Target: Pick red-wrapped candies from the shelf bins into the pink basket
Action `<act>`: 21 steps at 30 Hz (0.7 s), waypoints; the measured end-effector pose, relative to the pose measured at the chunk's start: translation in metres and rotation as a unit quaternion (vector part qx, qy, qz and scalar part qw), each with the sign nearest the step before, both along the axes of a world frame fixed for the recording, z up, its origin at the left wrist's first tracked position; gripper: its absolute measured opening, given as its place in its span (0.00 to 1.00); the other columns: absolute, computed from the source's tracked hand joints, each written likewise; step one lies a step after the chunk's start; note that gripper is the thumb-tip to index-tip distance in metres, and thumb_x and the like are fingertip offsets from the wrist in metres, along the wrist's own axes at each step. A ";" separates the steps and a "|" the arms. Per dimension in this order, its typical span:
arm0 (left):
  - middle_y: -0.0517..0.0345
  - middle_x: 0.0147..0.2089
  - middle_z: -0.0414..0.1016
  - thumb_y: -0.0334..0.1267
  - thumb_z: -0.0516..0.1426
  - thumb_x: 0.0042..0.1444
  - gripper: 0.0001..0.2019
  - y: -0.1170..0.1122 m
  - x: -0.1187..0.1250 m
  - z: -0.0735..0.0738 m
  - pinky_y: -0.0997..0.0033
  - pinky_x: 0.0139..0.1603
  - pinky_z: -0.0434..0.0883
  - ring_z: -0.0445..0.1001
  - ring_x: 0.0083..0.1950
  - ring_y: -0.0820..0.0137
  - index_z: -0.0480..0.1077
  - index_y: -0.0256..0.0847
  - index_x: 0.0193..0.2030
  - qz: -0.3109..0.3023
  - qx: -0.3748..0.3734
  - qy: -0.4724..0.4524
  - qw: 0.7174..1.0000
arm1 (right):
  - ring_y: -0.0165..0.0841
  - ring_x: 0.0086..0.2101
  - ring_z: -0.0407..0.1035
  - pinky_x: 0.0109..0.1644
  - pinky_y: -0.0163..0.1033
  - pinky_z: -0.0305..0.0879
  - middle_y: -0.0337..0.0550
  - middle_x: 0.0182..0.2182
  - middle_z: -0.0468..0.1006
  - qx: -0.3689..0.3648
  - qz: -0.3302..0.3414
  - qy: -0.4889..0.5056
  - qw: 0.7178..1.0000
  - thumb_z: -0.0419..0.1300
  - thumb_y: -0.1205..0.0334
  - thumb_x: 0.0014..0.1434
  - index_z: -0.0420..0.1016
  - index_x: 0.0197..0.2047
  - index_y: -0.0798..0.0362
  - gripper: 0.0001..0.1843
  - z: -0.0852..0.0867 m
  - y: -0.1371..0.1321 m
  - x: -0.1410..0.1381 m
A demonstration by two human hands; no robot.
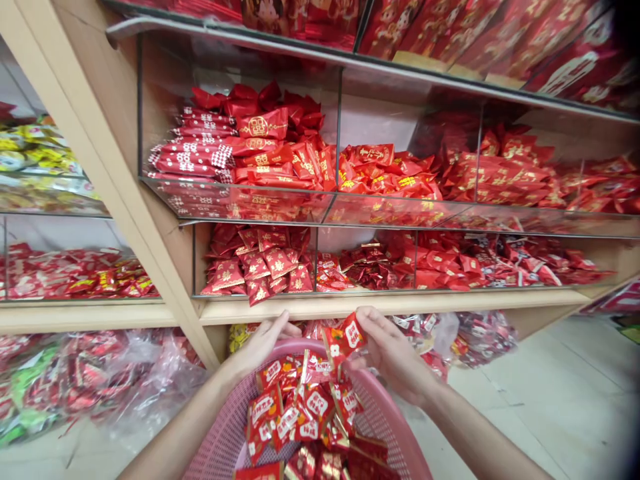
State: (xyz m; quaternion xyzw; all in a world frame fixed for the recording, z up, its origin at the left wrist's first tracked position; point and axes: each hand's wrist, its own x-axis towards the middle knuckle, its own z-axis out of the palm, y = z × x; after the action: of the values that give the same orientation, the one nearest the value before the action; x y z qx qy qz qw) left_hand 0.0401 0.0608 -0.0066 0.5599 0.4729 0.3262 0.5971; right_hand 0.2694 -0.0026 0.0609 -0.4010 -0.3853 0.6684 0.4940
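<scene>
A pink plastic basket (227, 433) sits in front of me, heaped with red candy packets (300, 413). My left hand (263, 343) curls its fingers over the basket's far rim. My right hand (387, 350) pinches one or two red packets with white labels (345, 340) just above the heap, beside the rim. Both forearms reach in from the bottom edge.
Wooden shelves (390, 303) with clear acrylic bins (240, 200) full of red wrapped sweets rise right ahead. Plastic bags of sweets (90, 387) lie on the floor under the lowest shelf. A slanted wooden upright (125, 193) divides the left bay. Pale tiled floor (560, 393) lies at right.
</scene>
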 end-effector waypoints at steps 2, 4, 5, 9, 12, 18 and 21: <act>0.48 0.37 0.80 0.63 0.47 0.55 0.31 0.000 0.000 -0.001 0.62 0.50 0.68 0.76 0.42 0.61 0.76 0.34 0.36 -0.002 -0.002 0.000 1.000 | 0.25 0.26 0.68 0.23 0.28 0.70 0.32 0.31 0.69 -0.074 0.012 0.057 0.996 0.65 0.56 0.53 0.66 0.39 0.50 0.14 -0.005 -0.002 -0.010; 0.48 0.37 0.80 0.63 0.47 0.55 0.32 0.000 0.000 -0.002 0.62 0.50 0.68 0.76 0.42 0.62 0.76 0.34 0.37 -0.002 0.001 0.001 1.000 | 0.25 0.26 0.69 0.23 0.27 0.70 0.35 0.33 0.71 -0.141 0.036 0.082 0.986 0.66 0.57 0.52 0.67 0.41 0.52 0.16 -0.011 -0.004 -0.020; 0.48 0.37 0.80 0.63 0.47 0.55 0.32 0.000 0.000 -0.003 0.63 0.51 0.67 0.76 0.42 0.62 0.76 0.34 0.37 -0.001 0.005 0.002 1.000 | 0.24 0.27 0.69 0.24 0.27 0.70 0.36 0.34 0.72 -0.167 0.050 0.084 0.981 0.66 0.57 0.52 0.67 0.42 0.53 0.17 -0.013 -0.006 -0.024; 0.48 0.37 0.80 0.64 0.46 0.55 0.32 0.001 0.000 -0.002 0.63 0.51 0.67 0.76 0.42 0.62 0.76 0.34 0.36 -0.007 0.009 0.009 1.000 | 0.24 0.29 0.69 0.34 0.31 0.72 0.34 0.33 0.71 -0.173 0.134 0.055 0.974 0.69 0.61 0.48 0.67 0.42 0.52 0.19 -0.018 -0.010 -0.038; 0.48 0.36 0.80 0.64 0.46 0.55 0.33 0.001 0.000 -0.002 0.62 0.49 0.68 0.76 0.41 0.62 0.76 0.33 0.36 -0.004 0.009 0.008 1.000 | 0.29 0.35 0.68 0.37 0.35 0.70 0.34 0.34 0.70 -0.068 0.222 -0.046 0.972 0.69 0.64 0.46 0.66 0.42 0.50 0.21 -0.020 -0.012 -0.045; 0.47 0.37 0.79 0.63 0.45 0.56 0.33 0.000 -0.001 -0.001 0.63 0.50 0.68 0.76 0.42 0.62 0.76 0.32 0.37 -0.006 0.025 0.004 1.000 | 0.30 0.32 0.61 0.34 0.34 0.58 0.33 0.31 0.68 0.140 0.272 -0.420 0.854 0.67 0.67 0.45 0.67 0.38 0.51 0.17 -0.025 -0.011 -0.056; 0.47 0.36 0.79 0.63 0.45 0.56 0.33 -0.002 0.000 0.004 0.63 0.49 0.69 0.76 0.41 0.62 0.76 0.32 0.36 0.000 0.022 0.013 1.000 | 0.30 0.31 0.59 0.32 0.33 0.54 0.33 0.30 0.66 0.160 0.276 -0.482 0.816 0.67 0.65 0.47 0.66 0.39 0.52 0.17 -0.020 -0.006 -0.059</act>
State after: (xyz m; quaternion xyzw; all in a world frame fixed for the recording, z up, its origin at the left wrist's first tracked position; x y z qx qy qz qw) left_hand 0.0399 0.0587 -0.0023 0.5768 0.4733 0.3296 0.5785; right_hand 0.2104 -0.0084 0.0406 -0.4643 -0.7700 0.4268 0.0966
